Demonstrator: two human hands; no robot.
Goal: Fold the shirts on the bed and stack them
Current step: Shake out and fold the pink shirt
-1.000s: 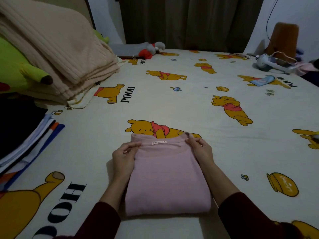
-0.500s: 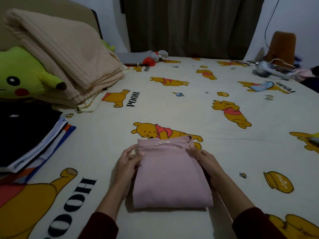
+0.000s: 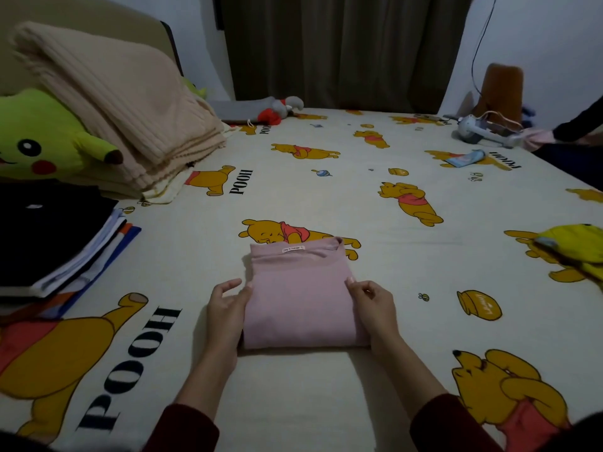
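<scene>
A pink shirt [image 3: 300, 298] lies folded into a small rectangle on the bed [image 3: 293, 386], collar and label facing away from me. My left hand [image 3: 225, 311] holds its left edge, fingers tucked under the fabric and thumb lifted above it. My right hand [image 3: 372, 305] pinches the right edge with curled fingers. A stack of folded shirts [image 3: 49, 243], black on top, sits at the left edge of the bed. A yellow garment [image 3: 574, 249] lies unfolded at the right edge.
A folded beige blanket [image 3: 124, 106] and a green plush toy [image 3: 42, 141] fill the far left corner. A small grey and red plush [image 3: 277, 109], a white device with a cable [image 3: 483, 132] and another person's sleeve [image 3: 577, 125] are at the far side.
Both hands slid from the collar end down along the shirt's sides toward me. The view tilted down and left, showing more of the stack. A person's sleeve appeared at the far right.
</scene>
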